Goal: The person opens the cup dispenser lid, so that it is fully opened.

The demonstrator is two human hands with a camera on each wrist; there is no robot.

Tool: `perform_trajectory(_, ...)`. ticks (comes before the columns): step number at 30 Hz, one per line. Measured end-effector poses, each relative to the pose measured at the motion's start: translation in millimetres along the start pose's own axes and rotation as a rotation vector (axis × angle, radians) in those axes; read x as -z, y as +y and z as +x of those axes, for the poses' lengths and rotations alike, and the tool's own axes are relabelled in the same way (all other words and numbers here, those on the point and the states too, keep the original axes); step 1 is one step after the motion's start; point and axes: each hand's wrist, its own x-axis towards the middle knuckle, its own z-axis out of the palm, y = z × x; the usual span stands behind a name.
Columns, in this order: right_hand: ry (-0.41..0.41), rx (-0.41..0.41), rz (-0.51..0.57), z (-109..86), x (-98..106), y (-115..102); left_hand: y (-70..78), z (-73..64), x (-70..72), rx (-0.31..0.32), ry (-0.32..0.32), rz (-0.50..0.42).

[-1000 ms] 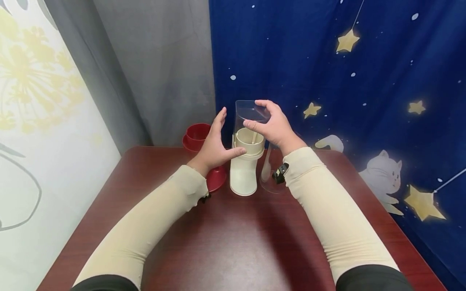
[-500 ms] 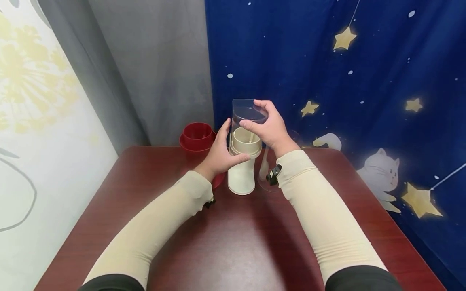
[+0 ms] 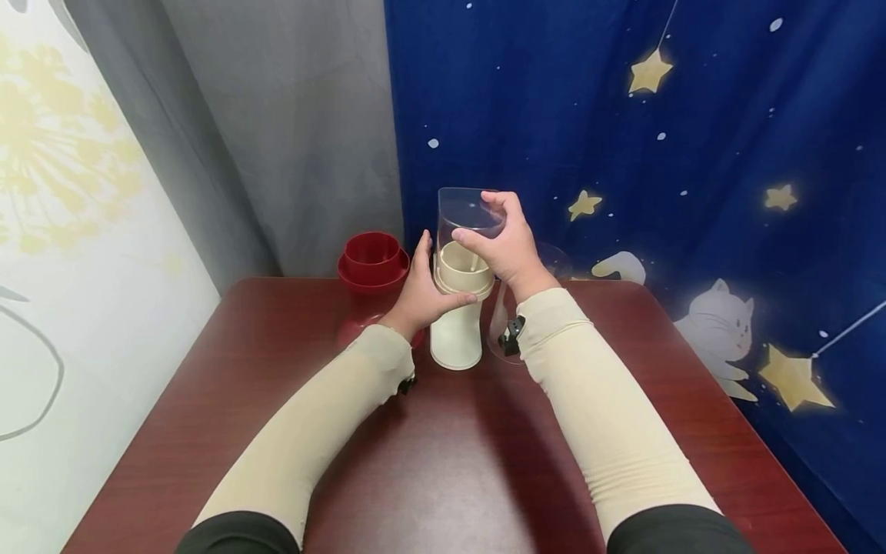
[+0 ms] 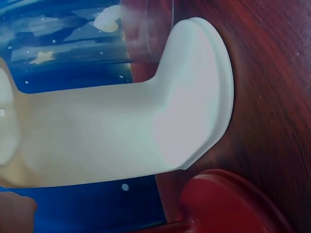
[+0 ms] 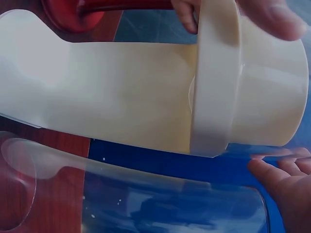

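A cream stand with a round collar and cup-like top stands upright on the table. My left hand grips it at the collar, thumb across the front and fingers along the left side. A clear plastic container rises over the cup-like top, where its lower part overlaps the cream rim. My right hand holds this container from the right, with thumb in front and fingers near its upper edge. Below the collar, the stand's curved body fills the right wrist view; its rounded foot shows in the left wrist view.
A red stand of similar shape stands left of the cream one, partly behind my left hand. Another transparent piece stands to its right, partly behind my right wrist. Curtains hang behind the dark red table.
My left hand has moved from beside the cream stand in against its collar. The right hand keeps its hold on the clear container. The whole head view has shifted slightly.
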Motion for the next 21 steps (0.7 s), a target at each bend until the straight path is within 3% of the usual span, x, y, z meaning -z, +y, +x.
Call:
perform_trajectory(11, 0.045, -0.006, 0.002, -2.6, -5.8, 1.5, -20.1, 13.0, -9.6, -0.049, 0.008, -0.072)
perform_trajectory(21, 0.098, 0.079, 0.161, -0.9, -15.2, 11.7, -22.0, 15.1, -13.1, -0.080, 0.008, -0.025)
